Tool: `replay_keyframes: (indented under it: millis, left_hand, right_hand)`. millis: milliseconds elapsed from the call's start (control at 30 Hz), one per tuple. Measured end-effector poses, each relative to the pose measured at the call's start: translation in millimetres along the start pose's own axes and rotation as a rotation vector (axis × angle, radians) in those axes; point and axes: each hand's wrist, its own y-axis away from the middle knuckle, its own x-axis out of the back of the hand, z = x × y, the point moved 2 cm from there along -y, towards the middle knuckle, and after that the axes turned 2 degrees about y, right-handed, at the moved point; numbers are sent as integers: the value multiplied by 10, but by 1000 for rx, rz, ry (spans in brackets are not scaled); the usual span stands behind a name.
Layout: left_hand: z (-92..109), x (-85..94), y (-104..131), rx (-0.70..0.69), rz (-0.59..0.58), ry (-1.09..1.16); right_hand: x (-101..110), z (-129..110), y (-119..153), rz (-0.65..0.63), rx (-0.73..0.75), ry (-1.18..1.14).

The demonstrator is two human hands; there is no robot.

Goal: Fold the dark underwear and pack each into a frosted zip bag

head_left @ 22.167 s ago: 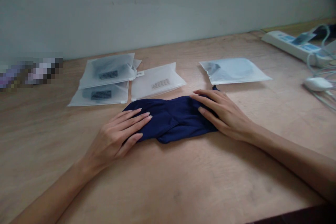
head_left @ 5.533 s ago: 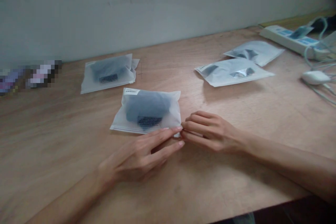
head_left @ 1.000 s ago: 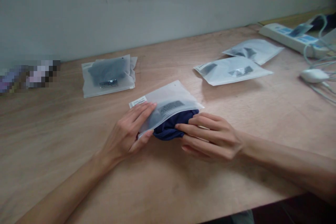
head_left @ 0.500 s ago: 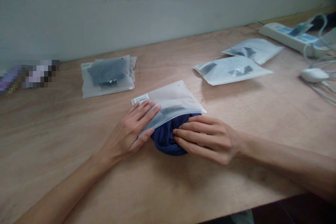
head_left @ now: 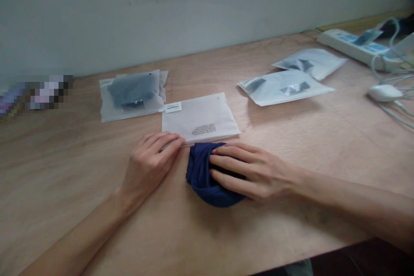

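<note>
A bundled navy blue cloth [head_left: 207, 179] lies on the wooden table [head_left: 207, 233], just in front of a flat frosted plastic bag [head_left: 199, 118] with a white label at its far left corner. My right hand [head_left: 249, 172] grips the cloth from the right, fingers curled over its top. My left hand [head_left: 150, 164] rests with its fingertips pinching the bag's near edge. The cloth is fully outside the bag.
A filled frosted bag [head_left: 131, 95] lies at the back left. Two more bags [head_left: 284, 86] [head_left: 308, 62] lie at the back right. A white power strip [head_left: 355, 45], cables and a white mouse [head_left: 383, 92] occupy the far right. A wall runs behind the table.
My right hand has drawn the navy cloth out of the bag toward me. The bag now lies flat and empty, held at its near edge by my left hand.
</note>
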Motion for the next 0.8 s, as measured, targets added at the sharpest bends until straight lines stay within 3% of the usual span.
replay_keyframes:
  millis: [200, 333, 433, 500, 667, 800]
  left_hand:
    - [4, -7, 75, -83, -19, 29]
    - [-79, -108, 21, -77, -160, 112]
    - [-113, -146, -32, -27, -231, 140]
    - [-109, -128, -47, 49, -210, 113]
    - [-77, -69, -13, 125, -136, 0]
    - [-107, -120, -12, 90, -230, 87]
  right_hand:
    - [-26, 65, 57, -3, -175, 114]
    - [19, 59, 24, -20, -234, -33]
    - [47, 38, 6, -19, -224, -122]
    - [38, 45, 15, -14, -226, -133]
    - [-12, 138, 74, 86, -315, -198]
    - [40, 169, 75, 198, -430, -328]
